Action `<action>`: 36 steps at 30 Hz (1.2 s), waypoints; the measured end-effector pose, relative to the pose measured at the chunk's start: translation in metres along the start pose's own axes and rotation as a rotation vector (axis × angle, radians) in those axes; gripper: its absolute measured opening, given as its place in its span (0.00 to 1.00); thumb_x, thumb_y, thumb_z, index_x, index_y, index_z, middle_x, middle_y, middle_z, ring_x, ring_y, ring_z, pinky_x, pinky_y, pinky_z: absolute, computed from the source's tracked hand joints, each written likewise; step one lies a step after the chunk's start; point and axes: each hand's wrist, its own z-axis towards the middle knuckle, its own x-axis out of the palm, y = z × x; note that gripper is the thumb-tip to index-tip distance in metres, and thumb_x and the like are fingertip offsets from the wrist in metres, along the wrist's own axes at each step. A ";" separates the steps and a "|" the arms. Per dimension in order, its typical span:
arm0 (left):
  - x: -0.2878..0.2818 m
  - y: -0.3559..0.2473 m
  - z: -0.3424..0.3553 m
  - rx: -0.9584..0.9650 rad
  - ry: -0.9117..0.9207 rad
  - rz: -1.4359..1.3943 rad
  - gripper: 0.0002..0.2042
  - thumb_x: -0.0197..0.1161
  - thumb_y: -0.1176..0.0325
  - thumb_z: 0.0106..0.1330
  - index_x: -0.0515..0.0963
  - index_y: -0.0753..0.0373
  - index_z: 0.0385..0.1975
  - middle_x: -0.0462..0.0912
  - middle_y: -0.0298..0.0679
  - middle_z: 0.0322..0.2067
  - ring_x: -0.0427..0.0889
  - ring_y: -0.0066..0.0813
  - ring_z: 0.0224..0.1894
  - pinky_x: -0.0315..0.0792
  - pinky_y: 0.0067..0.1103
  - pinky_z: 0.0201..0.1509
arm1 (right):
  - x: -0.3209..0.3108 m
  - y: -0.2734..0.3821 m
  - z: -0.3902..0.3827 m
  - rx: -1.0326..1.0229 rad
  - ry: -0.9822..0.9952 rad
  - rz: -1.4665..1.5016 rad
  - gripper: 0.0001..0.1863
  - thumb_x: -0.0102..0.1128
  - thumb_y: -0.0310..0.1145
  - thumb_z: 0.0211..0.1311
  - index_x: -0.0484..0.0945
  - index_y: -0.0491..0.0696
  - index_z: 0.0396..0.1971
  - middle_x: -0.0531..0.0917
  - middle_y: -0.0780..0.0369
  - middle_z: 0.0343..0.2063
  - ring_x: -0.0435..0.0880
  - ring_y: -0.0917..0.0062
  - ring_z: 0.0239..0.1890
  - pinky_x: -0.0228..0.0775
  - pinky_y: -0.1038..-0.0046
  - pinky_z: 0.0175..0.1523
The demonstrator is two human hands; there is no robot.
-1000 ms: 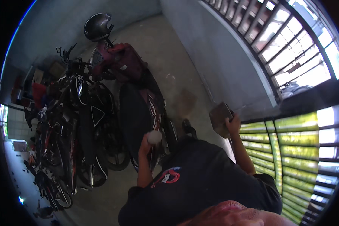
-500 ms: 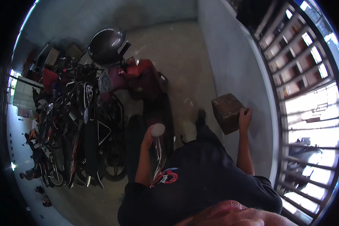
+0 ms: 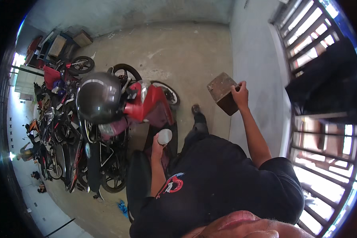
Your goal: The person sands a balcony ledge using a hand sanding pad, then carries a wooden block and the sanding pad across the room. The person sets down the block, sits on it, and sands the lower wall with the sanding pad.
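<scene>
In my right hand point(image 3: 240, 96), out in front of me on the right, is a brown box point(image 3: 221, 88) that looks wooden. My fingers and thumb grip one edge of it, and it hangs tilted above the floor. My left hand point(image 3: 157, 148) is closed around a container with a round white top point(image 3: 165, 137), which might be a cup or a tub. It is held low, close to the seat of a red motor scooter point(image 3: 148, 105). A dark glossy helmet point(image 3: 99, 97) sits at the scooter's handlebar.
Several motorbikes point(image 3: 63, 139) crowd the left side. Boxes point(image 3: 83, 38) stand at the far left. A pale wall point(image 3: 254, 67) and a barred window point(image 3: 325, 146) with dark cloth point(image 3: 329, 81) run along the right. Something blue point(image 3: 122, 207) lies on the floor.
The box has come up and farther forward, and its place in view is more to the left. My view has shifted along the scooter. Both hands keep their hold.
</scene>
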 end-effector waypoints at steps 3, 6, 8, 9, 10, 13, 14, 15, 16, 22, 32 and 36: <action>0.058 -0.042 0.079 0.022 0.018 -0.017 0.27 0.50 0.42 0.68 0.74 0.53 0.59 0.78 0.35 0.54 0.77 0.30 0.54 0.72 0.34 0.53 | 0.035 0.004 0.090 0.051 -0.030 0.080 0.23 0.64 0.46 0.56 0.69 0.42 0.37 0.81 0.48 0.30 0.82 0.53 0.36 0.73 0.58 0.44; 0.099 -0.101 0.157 0.023 0.043 0.049 0.26 0.51 0.42 0.68 0.75 0.51 0.58 0.78 0.34 0.55 0.77 0.29 0.55 0.72 0.34 0.53 | 0.062 -0.003 0.152 0.153 -0.018 0.064 0.23 0.62 0.47 0.58 0.70 0.41 0.37 0.81 0.49 0.31 0.81 0.59 0.37 0.72 0.61 0.46; 0.133 -0.149 0.220 0.088 0.089 0.044 0.25 0.51 0.42 0.69 0.75 0.50 0.58 0.78 0.34 0.54 0.77 0.29 0.54 0.71 0.34 0.52 | 0.075 0.000 0.217 0.135 -0.054 0.078 0.22 0.60 0.47 0.61 0.70 0.40 0.37 0.80 0.50 0.31 0.79 0.63 0.36 0.71 0.63 0.47; 0.145 -0.172 0.245 0.107 0.094 0.042 0.25 0.51 0.43 0.69 0.75 0.50 0.58 0.78 0.34 0.54 0.77 0.29 0.54 0.71 0.34 0.52 | 0.078 -0.002 0.236 0.153 -0.072 0.115 0.22 0.59 0.46 0.62 0.71 0.39 0.38 0.79 0.51 0.30 0.78 0.65 0.35 0.71 0.64 0.47; 0.154 -0.191 0.263 0.091 0.064 0.051 0.25 0.51 0.43 0.69 0.75 0.50 0.58 0.79 0.34 0.53 0.77 0.29 0.54 0.71 0.34 0.52 | 0.079 -0.003 0.261 0.131 -0.077 0.136 0.21 0.58 0.45 0.63 0.71 0.39 0.38 0.79 0.52 0.31 0.76 0.67 0.36 0.70 0.65 0.47; 0.182 -0.246 0.323 0.182 -0.036 0.034 0.24 0.49 0.46 0.72 0.74 0.54 0.59 0.80 0.35 0.53 0.79 0.29 0.53 0.72 0.30 0.54 | 0.084 -0.003 0.329 0.178 -0.093 0.147 0.20 0.55 0.44 0.65 0.71 0.39 0.38 0.77 0.56 0.34 0.74 0.70 0.39 0.69 0.68 0.48; 0.186 -0.260 0.340 0.170 -0.043 0.033 0.25 0.50 0.45 0.71 0.74 0.55 0.59 0.80 0.35 0.53 0.79 0.29 0.53 0.72 0.30 0.54 | 0.091 -0.003 0.351 0.232 -0.100 0.238 0.19 0.56 0.44 0.65 0.72 0.39 0.38 0.77 0.57 0.35 0.74 0.71 0.39 0.69 0.68 0.49; 0.189 -0.272 0.358 0.165 -0.038 0.030 0.25 0.51 0.44 0.71 0.74 0.55 0.59 0.80 0.35 0.53 0.78 0.29 0.54 0.72 0.30 0.54 | 0.099 -0.005 0.372 0.278 -0.111 0.341 0.19 0.56 0.44 0.65 0.72 0.40 0.38 0.77 0.58 0.36 0.74 0.73 0.40 0.68 0.69 0.50; 0.192 -0.282 0.376 0.159 -0.031 0.029 0.26 0.51 0.43 0.70 0.74 0.55 0.59 0.80 0.35 0.53 0.78 0.29 0.54 0.72 0.30 0.54 | 0.108 -0.008 0.391 0.327 -0.121 0.392 0.19 0.56 0.44 0.65 0.72 0.40 0.38 0.77 0.58 0.36 0.74 0.73 0.40 0.68 0.70 0.50; 0.211 -0.326 0.461 0.031 -0.186 -0.023 0.25 0.50 0.41 0.69 0.76 0.52 0.55 0.82 0.33 0.50 0.79 0.28 0.51 0.70 0.30 0.43 | 0.191 -0.009 0.542 0.428 -0.100 0.484 0.21 0.57 0.47 0.64 0.71 0.40 0.38 0.78 0.58 0.36 0.76 0.71 0.39 0.69 0.68 0.48; 0.232 -0.420 0.516 0.024 -0.487 -0.368 0.23 0.50 0.41 0.69 0.75 0.48 0.55 0.82 0.33 0.50 0.78 0.32 0.55 0.68 0.41 0.58 | 0.383 0.158 0.750 -0.105 0.325 -0.128 0.23 0.64 0.45 0.57 0.70 0.40 0.37 0.82 0.48 0.32 0.82 0.55 0.37 0.72 0.59 0.45; 0.220 -0.454 0.547 0.047 -0.468 -0.360 0.22 0.49 0.40 0.67 0.75 0.45 0.53 0.82 0.28 0.48 0.79 0.27 0.49 0.69 0.30 0.46 | 0.471 0.218 0.781 -0.228 0.410 -0.166 0.25 0.64 0.46 0.55 0.69 0.41 0.39 0.82 0.45 0.32 0.81 0.48 0.37 0.73 0.54 0.43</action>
